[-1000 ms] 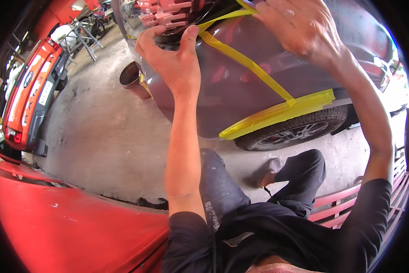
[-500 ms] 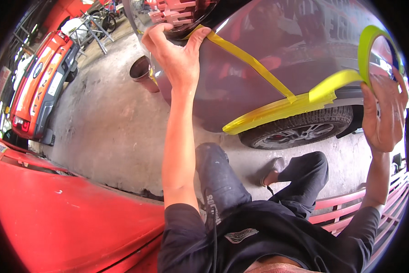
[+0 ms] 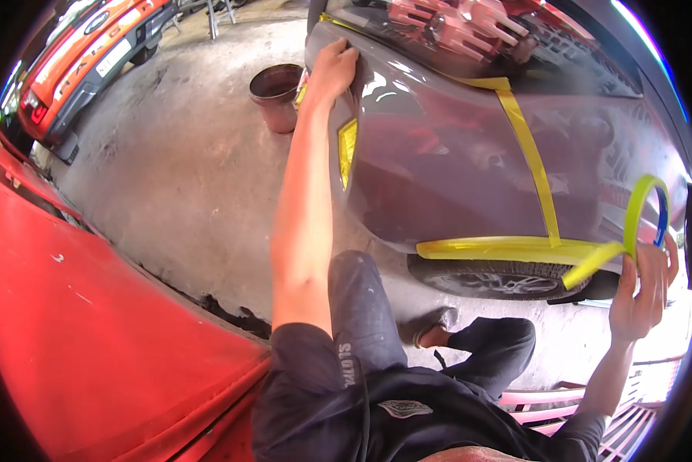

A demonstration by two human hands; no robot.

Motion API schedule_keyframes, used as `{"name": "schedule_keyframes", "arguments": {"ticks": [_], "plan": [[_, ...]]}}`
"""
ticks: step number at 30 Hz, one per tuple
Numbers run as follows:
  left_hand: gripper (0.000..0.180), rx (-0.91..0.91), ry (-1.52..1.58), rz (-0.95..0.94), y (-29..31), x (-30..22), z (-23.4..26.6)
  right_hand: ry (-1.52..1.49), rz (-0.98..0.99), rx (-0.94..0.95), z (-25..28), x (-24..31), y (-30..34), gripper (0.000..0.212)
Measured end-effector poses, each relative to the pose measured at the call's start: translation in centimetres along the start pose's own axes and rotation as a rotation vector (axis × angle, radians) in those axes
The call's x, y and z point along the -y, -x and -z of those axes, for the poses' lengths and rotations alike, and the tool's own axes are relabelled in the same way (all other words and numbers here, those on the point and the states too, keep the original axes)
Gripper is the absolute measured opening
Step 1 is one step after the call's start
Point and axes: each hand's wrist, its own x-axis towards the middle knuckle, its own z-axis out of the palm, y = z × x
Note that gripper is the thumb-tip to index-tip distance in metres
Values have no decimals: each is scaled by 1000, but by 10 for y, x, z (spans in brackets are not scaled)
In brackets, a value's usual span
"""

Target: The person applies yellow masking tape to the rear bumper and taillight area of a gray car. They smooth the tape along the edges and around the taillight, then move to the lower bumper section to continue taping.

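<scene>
A roll of yellow-green masking tape [image 3: 637,212] is gripped in my right hand [image 3: 645,296], with a loose strip curling from it over the wheel. My left hand [image 3: 335,68] rests against the upper corner of the grey car body [image 3: 438,165], its thumb and fingers slightly apart and nothing seen in them. A yellow tape strip [image 3: 529,158] runs down the grey panel from the window's lower edge to the wheel arch. More yellow tape [image 3: 500,248] covers the arch rim above the tyre [image 3: 500,279]. Another taped patch [image 3: 347,154] marks the bodywork below my left hand.
A dark reddish bucket [image 3: 276,96] stands on the concrete floor [image 3: 192,169] beyond my left forearm. Red bodywork [image 3: 107,323] fills the lower left. An orange pickup [image 3: 84,69] is parked at the far left. Pink slatted metalwork [image 3: 623,416] lies near my right arm.
My left hand has left the tape strip's upper end and moved to the car's corner. My right hand, with the roll, is lower; its loose strip now hangs away from the arch. The view has shifted.
</scene>
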Motion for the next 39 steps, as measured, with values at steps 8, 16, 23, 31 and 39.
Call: {"name": "schedule_keyframes", "arguments": {"ticks": [8, 16, 23, 31, 39], "plan": [[53, 82, -37, 79, -82, 38, -31, 42, -57, -15, 17, -5, 20, 12], [51, 77, 193, 121, -129, 99, -63, 80, -38, 11, 23, -2, 22, 13], [40, 0, -45, -128, -222, 174, -63, 118, 12, -17, 13, 7, 9, 9], [47, -416, 148, 45, -150, 125, -74, 88, -160, 39, 12, 22, -6, 10], [62, -391, 505, -102, -196, 154, -54, 92, -158, 63, 9, 34, -25, 12]]}}
